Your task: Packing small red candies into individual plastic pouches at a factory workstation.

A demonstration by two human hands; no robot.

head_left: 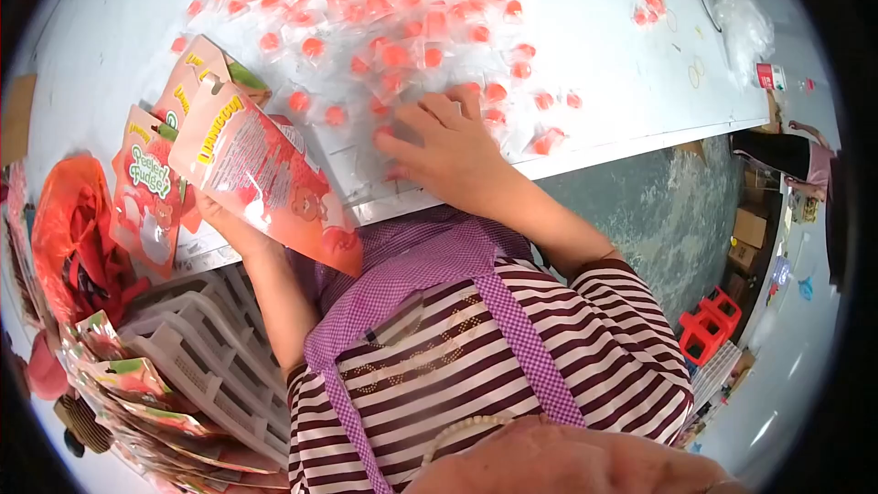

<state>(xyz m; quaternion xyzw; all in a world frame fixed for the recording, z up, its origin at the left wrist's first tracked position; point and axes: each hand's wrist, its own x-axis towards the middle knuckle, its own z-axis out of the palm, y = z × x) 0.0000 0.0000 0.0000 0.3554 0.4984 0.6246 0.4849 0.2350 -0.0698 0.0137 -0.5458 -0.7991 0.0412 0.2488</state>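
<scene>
My left hand [229, 221] is closed around the lower side of a pink candy pouch [265, 169] with a berry picture, which hides most of its fingers. The pouch is tilted, its top toward the upper left. My right hand [448, 151] reaches over the near edge of a pile of small red candies [393, 57] in clear wrappers. Its fingers are apart and bent down onto the candies; whether any candy is gripped under them is hidden. More pink pouches [146, 178] lie on the table just left of the held one.
The white table [622, 101] has a few loose candies [649, 0] and a clear plastic bag [741, 18] at the right. Below its left edge are a red plastic bag [69, 229], a grey crate [197, 348] and stacked pouches [155, 412]. A red plastic stool [709, 325] stands lower right; another person [805, 165] is at the far right.
</scene>
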